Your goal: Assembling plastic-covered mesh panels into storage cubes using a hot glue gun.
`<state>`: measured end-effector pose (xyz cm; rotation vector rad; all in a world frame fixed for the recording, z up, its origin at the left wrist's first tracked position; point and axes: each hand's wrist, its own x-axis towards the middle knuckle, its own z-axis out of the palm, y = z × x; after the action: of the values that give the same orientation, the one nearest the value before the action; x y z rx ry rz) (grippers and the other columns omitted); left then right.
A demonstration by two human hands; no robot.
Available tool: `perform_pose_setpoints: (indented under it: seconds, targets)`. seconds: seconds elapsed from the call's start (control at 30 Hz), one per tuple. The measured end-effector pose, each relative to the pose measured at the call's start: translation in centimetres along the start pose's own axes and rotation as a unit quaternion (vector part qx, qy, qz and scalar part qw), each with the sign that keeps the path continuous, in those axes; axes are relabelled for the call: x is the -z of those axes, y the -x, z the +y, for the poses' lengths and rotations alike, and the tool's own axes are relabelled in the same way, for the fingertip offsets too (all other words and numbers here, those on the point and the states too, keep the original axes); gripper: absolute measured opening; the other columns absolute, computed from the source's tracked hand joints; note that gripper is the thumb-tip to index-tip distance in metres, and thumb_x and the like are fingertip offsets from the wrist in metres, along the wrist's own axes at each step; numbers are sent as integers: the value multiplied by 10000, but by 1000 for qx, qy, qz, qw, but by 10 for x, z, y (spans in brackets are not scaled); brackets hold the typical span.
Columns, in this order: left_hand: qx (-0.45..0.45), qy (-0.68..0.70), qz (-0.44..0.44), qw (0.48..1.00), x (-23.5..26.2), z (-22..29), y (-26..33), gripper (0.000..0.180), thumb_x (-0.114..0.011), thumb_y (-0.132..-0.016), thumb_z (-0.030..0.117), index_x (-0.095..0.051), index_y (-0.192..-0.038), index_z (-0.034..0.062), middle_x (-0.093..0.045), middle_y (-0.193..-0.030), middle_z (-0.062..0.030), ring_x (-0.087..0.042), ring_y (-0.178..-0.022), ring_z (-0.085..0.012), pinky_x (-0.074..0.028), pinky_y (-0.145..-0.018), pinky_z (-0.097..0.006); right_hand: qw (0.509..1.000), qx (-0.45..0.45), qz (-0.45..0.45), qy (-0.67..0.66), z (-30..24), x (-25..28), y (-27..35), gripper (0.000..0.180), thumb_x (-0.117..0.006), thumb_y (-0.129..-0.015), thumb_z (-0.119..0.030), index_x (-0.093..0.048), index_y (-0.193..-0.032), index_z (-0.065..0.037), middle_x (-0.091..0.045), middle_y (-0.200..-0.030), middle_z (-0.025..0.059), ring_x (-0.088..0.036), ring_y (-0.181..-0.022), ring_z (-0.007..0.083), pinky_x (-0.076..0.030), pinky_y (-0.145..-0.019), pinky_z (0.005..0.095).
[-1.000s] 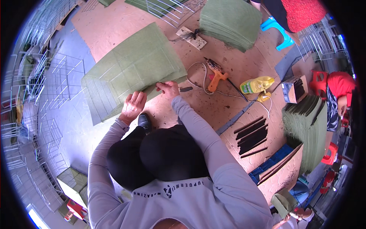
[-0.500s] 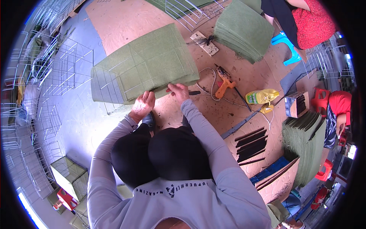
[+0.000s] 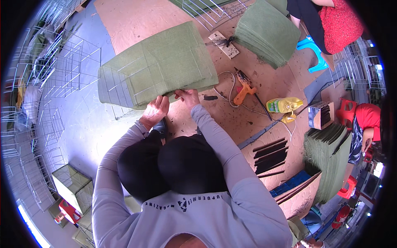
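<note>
A sheet of green mesh fabric [image 3: 165, 58] lies over a wire frame [image 3: 120, 89], whose thin rods show through it. At the sheet's near edge, my left hand [image 3: 156, 108] has its fingers closed in a pinch on the fabric. Just to its right, my right hand [image 3: 188, 98] pinches the same edge with thumb and finger. The two hands are close together but apart. Beside the right hand a short dark strip [image 3: 210, 98] lies on the brown floor covering. An orange glue gun [image 3: 245, 94] with a white cord rests further right.
Stacked green sheets [image 3: 266, 35] lie at the far right, near a co-worker in red [image 3: 339, 27] and a blue stool [image 3: 313, 53]. A yellow bottle [image 3: 285, 104], dark sticks [image 3: 271, 156] and a box of sticks [image 3: 321, 114] stand right. Wire frames [image 3: 74, 70] crowd the left.
My right hand has shifted left along the fabric's edge, closer to my left hand. The dark strip beside it now shows more fully. My left hand keeps its pinch.
</note>
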<state>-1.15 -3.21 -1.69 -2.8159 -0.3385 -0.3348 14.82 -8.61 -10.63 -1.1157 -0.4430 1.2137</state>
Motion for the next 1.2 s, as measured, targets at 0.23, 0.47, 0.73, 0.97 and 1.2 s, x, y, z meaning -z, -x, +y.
perform_pose_setpoints:
  seconds: [0.23, 0.47, 0.73, 0.97, 1.2]
  targets:
    - [-7, -18, 12, 1000, -1, 4, 4, 102, -618, -661, 114, -520, -644, 93, -417, -693, -8, -496, -654, -125, -448, -465, -237, 994, -78, -33, 69, -2, -5, 15, 146, -734, -798, -168, -698, -794, -26, -678, -705, 50, -536, -545, 84, -371, -482, 239]
    - [-22, -22, 23, 999, -4, 5, 2, 94, -619, -655, 121, -565, -710, 68, -438, -716, -13, -511, -674, -131, -464, -473, -254, 998, -43, -44, 3, 7, -15, 4, 163, -784, -741, -135, -680, -805, -27, -655, -675, 43, -513, -521, 81, -349, -467, 226]
    - [-18, -10, 29, 999, -10, 0, 12, 79, -638, -709, 117, -577, -720, 68, -431, -699, -10, -503, -642, -130, -458, -477, -259, 993, -89, -39, 67, 11, -20, 11, 241, -806, -739, -231, -666, -672, -48, -614, -615, 16, -470, -491, 87, -331, -464, 240]
    - [-23, -3, 69, 997, -2, -2, 9, 114, -619, -645, 103, -595, -749, 62, -457, -698, 1, -517, -663, -116, -447, -500, -229, 996, -75, -12, 36, 11, -29, 10, 269, -779, -771, -249, -666, -630, -49, -583, -576, -3, -434, -494, 72, -311, -473, 238]
    - [120, 173, 92, 973, 32, -27, 17, 478, -677, -730, 197, -571, -1150, -7, -567, -1148, -134, -552, -1075, -279, -431, -936, -443, 993, -76, -33, 84, 9, -30, 11, 152, -719, -823, -144, -713, -768, -2, -686, -695, 66, -583, -599, 104, -456, -602, 252]
